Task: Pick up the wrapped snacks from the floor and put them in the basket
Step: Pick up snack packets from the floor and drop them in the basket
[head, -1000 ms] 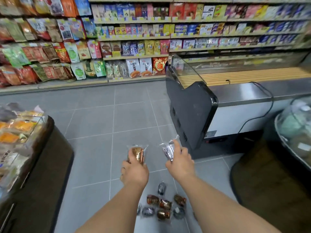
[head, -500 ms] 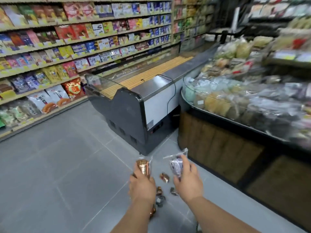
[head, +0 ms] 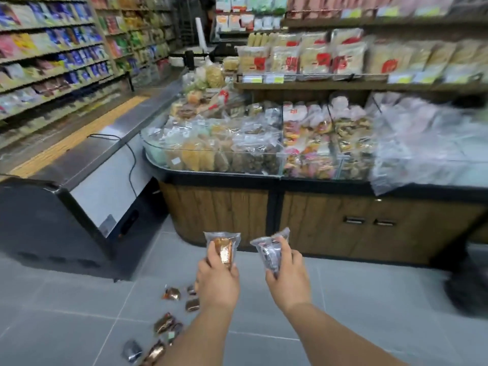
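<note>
Each hand carries one packet up front, ready to drop off: left hand (head: 217, 280) grips a gold snack (head: 224, 249), right hand (head: 286, 276) a dark snack (head: 269, 253); others (head: 165, 322) lie below.

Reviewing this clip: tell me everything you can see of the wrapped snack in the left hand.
The wrapped snack is a small clear plastic pouch with a flat sealed top edge and a shiny copper-brown piece inside. It is held roughly upright, top edge up, in the air in front of the wood-fronted display counter. The left hand grips its lower half, and nothing else touches it. Any print is too blurred to read.
</note>
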Action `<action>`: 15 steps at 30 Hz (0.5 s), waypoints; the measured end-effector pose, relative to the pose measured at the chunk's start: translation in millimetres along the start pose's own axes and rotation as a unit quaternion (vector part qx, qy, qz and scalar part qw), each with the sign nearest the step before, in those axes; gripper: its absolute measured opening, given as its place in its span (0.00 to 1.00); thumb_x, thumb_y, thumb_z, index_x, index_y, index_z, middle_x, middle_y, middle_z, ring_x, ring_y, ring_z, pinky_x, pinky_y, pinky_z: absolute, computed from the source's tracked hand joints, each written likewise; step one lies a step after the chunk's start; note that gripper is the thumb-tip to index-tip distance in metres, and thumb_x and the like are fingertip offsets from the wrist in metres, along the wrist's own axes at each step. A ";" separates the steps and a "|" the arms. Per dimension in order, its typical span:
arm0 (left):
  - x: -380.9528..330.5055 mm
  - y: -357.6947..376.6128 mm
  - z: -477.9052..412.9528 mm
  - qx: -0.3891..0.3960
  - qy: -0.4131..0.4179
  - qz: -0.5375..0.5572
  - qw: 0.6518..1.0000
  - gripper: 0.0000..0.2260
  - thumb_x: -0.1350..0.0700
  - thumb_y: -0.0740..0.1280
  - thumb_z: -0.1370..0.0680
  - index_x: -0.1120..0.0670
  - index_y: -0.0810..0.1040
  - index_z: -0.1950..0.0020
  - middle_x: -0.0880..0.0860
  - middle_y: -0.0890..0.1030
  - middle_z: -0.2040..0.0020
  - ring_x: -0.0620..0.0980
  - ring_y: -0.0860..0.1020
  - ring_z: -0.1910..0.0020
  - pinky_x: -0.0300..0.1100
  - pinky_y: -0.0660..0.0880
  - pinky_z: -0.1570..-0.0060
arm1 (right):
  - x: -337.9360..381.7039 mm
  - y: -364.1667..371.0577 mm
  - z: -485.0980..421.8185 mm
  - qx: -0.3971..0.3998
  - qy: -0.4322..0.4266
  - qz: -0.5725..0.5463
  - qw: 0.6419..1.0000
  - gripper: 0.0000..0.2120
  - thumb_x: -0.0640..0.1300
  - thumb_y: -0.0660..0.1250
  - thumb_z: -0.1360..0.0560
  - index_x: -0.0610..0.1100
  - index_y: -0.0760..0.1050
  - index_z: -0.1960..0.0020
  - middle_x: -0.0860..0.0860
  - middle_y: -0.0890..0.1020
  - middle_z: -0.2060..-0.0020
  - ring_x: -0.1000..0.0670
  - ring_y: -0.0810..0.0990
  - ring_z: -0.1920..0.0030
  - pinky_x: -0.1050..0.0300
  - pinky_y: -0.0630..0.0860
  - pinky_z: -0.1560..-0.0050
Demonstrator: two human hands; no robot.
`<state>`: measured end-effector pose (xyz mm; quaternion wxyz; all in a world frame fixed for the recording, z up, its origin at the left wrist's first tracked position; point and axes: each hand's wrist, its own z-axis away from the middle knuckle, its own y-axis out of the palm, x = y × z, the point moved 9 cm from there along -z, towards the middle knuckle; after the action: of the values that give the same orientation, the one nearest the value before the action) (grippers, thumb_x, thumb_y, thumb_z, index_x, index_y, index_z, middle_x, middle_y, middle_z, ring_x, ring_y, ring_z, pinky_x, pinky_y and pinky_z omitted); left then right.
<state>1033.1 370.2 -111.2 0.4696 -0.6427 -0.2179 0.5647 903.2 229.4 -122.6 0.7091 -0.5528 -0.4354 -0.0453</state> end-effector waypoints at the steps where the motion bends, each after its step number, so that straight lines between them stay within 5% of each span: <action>1: -17.7 10.2 6.5 0.006 0.013 0.004 1.000 0.32 0.47 0.61 0.22 0.51 0.47 0.24 0.56 0.65 0.32 0.55 0.67 0.35 0.50 0.64 0.36 | -17.0 -15.2 0.2 -0.011 0.012 -0.001 1.000 0.37 0.45 0.66 0.26 0.59 0.49 0.25 0.50 0.66 0.36 0.47 0.73 0.42 0.50 0.74 0.43; 15: -258.2 163.8 157.3 0.110 0.160 0.014 0.981 0.32 0.48 0.64 0.23 0.52 0.50 0.25 0.58 0.67 0.35 0.57 0.70 0.38 0.52 0.68 0.37 | -260.7 -235.0 39.2 -0.136 0.161 -0.013 0.978 0.38 0.45 0.65 0.25 0.55 0.46 0.24 0.47 0.66 0.34 0.45 0.71 0.38 0.49 0.69 0.36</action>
<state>776.7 141.2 -103.4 0.5583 -0.6720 -0.0675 0.4818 591.9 62.6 -121.3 0.6876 -0.6237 -0.3126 -0.2011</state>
